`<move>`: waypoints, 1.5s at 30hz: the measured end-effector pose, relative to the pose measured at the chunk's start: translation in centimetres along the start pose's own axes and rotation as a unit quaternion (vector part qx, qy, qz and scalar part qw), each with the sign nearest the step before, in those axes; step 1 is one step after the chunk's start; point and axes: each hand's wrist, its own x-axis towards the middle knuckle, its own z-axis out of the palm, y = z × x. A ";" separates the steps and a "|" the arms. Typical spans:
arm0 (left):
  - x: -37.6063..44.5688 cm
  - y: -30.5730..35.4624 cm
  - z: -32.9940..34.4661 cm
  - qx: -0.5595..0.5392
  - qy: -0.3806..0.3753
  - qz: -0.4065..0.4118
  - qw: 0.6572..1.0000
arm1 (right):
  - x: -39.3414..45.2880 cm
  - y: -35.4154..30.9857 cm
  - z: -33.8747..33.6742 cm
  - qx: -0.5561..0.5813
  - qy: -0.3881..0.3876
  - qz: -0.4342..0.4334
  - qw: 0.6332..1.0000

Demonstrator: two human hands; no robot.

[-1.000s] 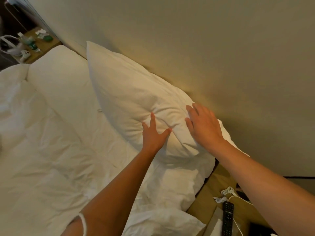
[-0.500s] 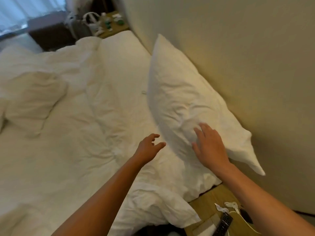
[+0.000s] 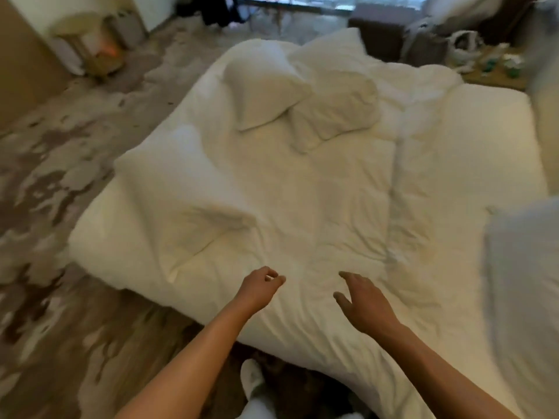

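The white duvet point(image 3: 302, 192) lies rumpled across the bed, covering most of it from the near edge to the far one, with creases running out from its near middle. Both hands are over its near edge, a little apart from each other.

The left hand point(image 3: 259, 288) is held with the back up and the fingers loosely curled in toward the thumb. It grips no cloth that can be seen, and whether the fingertips touch the cover cannot be told. Its bare forearm reaches in from the lower left. The right hand point(image 3: 364, 302) is palm down with the fingers straight and spread, the thumb out to the side, holding nothing. It sits low over the duvet, and contact is unclear. Its forearm comes in from the lower right.

Farther up the bed two white pillows point(image 3: 263, 95) lie on the duvet, touching at their corners. A third pillow point(image 3: 523, 267) stands at the right edge of the view, blurred. Bare white sheet point(image 3: 484, 140) shows to the right of the duvet. Patterned carpet point(image 3: 60, 207) surrounds the bed on the left, and a cluttered nightstand point(image 3: 490, 68) is at the far right.
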 end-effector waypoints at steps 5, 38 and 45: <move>0.8 -9.9 -12.1 -0.063 0.070 -0.077 0.993 | 6.0 -15.7 3.2 -0.046 -0.046 -0.108 0.992; 41.9 -7.0 -41.6 0.237 0.070 0.013 0.969 | 51.9 -40.2 9.4 0.089 0.028 0.062 0.994; 49.1 -12.1 -40.0 0.394 0.099 0.105 0.907 | 57.7 -38.5 14.9 0.159 0.035 0.195 0.967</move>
